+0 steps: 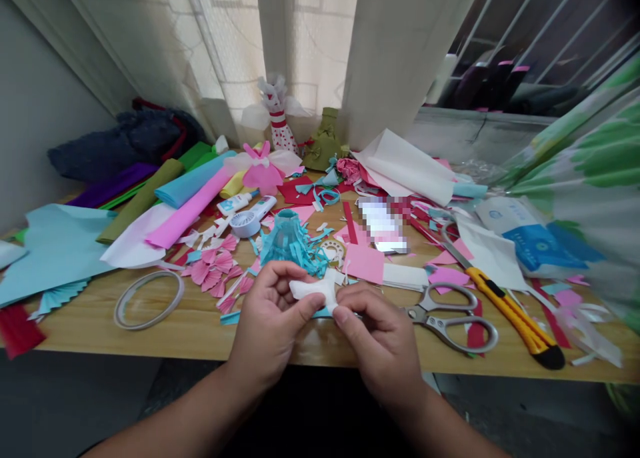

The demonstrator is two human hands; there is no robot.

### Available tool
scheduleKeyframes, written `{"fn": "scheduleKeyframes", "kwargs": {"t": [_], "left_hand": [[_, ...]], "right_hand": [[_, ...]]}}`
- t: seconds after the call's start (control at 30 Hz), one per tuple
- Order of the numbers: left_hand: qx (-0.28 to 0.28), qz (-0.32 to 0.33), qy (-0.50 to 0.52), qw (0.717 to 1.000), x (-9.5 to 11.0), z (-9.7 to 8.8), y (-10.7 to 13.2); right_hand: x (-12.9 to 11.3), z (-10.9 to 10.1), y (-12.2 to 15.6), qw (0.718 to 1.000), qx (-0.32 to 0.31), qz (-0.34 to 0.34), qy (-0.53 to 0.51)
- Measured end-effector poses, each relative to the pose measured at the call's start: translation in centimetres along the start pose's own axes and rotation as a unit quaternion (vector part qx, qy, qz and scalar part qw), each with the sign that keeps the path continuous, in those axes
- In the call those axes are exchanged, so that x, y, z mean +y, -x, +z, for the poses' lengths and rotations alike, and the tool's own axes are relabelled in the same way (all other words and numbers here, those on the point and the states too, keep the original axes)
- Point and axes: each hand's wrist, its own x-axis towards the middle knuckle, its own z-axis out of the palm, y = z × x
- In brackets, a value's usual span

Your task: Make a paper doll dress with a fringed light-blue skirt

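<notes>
Between my two hands, above the front edge of the table, is a small piece of white crepe paper (315, 289), folded or gathered. My left hand (275, 318) pinches its left and lower side between thumb and fingers. On the other side, my right hand (377, 331) grips the paper's right end with thumb and forefinger. Just behind them stands a blue fringed paper skirt shape (285, 241). Scissors (450, 315) lie right beside my right hand, partly hidden by it. Pink pleated paper pieces (213, 271) lie left of my left hand.
A roll of tape (149, 301) lies at the left front. A yellow box cutter (515, 308) rests at the right. Behind are crepe paper rolls (193, 205), a glue bottle (235, 203), a small fan (246, 223), a phone (383, 225) and paper dresses (263, 168). Paper scraps cover much of the wooden table (200, 338).
</notes>
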Motion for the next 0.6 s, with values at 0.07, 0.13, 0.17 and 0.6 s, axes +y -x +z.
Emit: {"fn": "scheduleKeyframes", "kwargs": {"t": [0.07, 0.13, 0.17, 0.6], "left_hand": [[-0.007, -0.061, 0.052, 0.997, 0.1, 0.0, -0.1], [-0.008, -0.105, 0.091, 0.990, 0.4, 0.1, -0.2], [-0.008, -0.121, 0.105, 0.987, 0.5, 0.1, -0.2], [-0.097, -0.166, 0.050, 0.980, 0.8, -1.4, -0.9]], "right_hand": [[0.1, -0.1, 0.1, 0.999, -0.003, -0.036, 0.018], [0.3, -0.1, 0.2, 0.997, -0.009, -0.067, 0.038], [0.4, -0.1, 0.3, 0.996, -0.013, -0.078, 0.049], [2.0, -1.4, -1.6, 0.972, 0.043, -0.123, 0.193]]}}
